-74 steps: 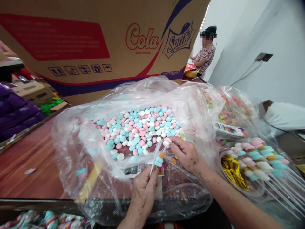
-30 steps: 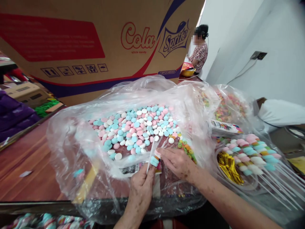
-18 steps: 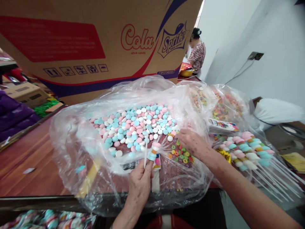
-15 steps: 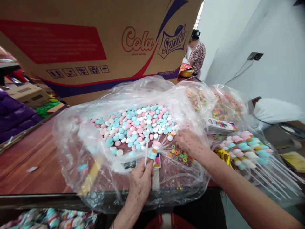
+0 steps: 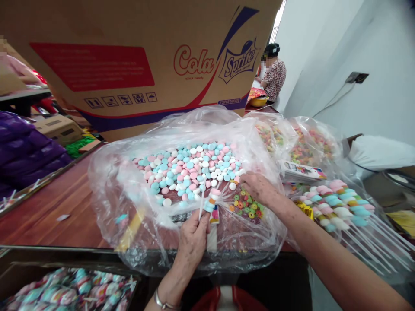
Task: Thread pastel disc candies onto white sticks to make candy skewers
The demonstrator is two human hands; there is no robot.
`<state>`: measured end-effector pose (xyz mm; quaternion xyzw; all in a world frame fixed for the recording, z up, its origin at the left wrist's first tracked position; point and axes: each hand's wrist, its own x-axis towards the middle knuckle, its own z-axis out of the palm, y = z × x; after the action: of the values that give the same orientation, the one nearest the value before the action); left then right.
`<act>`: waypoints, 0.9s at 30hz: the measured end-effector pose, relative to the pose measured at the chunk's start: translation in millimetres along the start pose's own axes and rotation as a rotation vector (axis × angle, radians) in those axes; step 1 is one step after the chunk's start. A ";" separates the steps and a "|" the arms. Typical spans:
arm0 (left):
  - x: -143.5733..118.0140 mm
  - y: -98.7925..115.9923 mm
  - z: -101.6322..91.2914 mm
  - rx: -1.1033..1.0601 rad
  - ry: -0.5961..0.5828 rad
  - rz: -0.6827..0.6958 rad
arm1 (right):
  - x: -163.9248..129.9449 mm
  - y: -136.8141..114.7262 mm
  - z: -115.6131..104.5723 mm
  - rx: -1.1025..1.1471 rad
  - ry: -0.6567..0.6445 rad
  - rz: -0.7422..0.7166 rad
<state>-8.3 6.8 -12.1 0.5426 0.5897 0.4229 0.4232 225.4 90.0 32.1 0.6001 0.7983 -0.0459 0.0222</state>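
Observation:
My left hand [image 5: 193, 235] is closed on a thin white stick [image 5: 202, 198] and a short stack of candies [image 5: 212, 201] in pink, white, orange and blue. Whether the stack is threaded on that stick, I cannot tell. My right hand [image 5: 257, 188] rests at the right edge of a pile of pink, blue and white round candies [image 5: 184, 170], its fingers drawn together; anything in them is hidden. Just below that hand lie small colored ring candies [image 5: 248, 205]. Both piles are on clear plastic sheeting [image 5: 106, 172] over a reddish wooden table [image 5: 74, 190].
Finished candy skewers [image 5: 343, 203] lie at right, beside a stack of printed cards [image 5: 301, 170] and bags of ring candies [image 5: 304, 142]. A large carton [image 5: 129, 47] stands behind. Wrapped candies fill a box [image 5: 81, 287] at lower left. Another person [image 5: 274, 75] works farther back.
The camera has turned slightly left, so the scene sits farther right and more of the lower-left box shows. Both hands stay nearly in place over the candies.

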 end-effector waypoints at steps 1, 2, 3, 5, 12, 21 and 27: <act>0.0 0.5 0.2 -0.013 -0.020 -0.007 | 1.0 0.2 -0.6 0.013 -0.004 0.007; 0.2 0.7 0.4 -0.027 -0.039 -0.016 | 2.1 -0.4 -0.7 0.022 -0.012 0.012; 0.6 0.6 0.4 -0.040 -0.055 -0.025 | 3.4 -1.8 -0.2 0.029 -0.022 0.015; 1.4 -0.1 0.4 -0.050 -0.073 -0.036 | 5.9 -6.4 1.2 0.031 -0.049 0.024; 2.6 -6.8 -1.8 -0.009 -0.092 -0.019 | 14.0 -17.4 5.2 -0.003 -0.089 0.036; 3.0 -7.8 -1.8 0.021 -0.093 -0.008 | 0.3 -15.2 13.3 0.166 0.005 -0.025; 0.6 -2.1 -3.8 0.054 -0.114 -0.002 | -11.5 -33.2 -5.7 0.939 0.041 0.010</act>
<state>-12.6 7.1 -13.0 0.5764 0.5765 0.3748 0.4415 196.9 70.5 40.4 0.5498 0.6885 -0.3900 -0.2673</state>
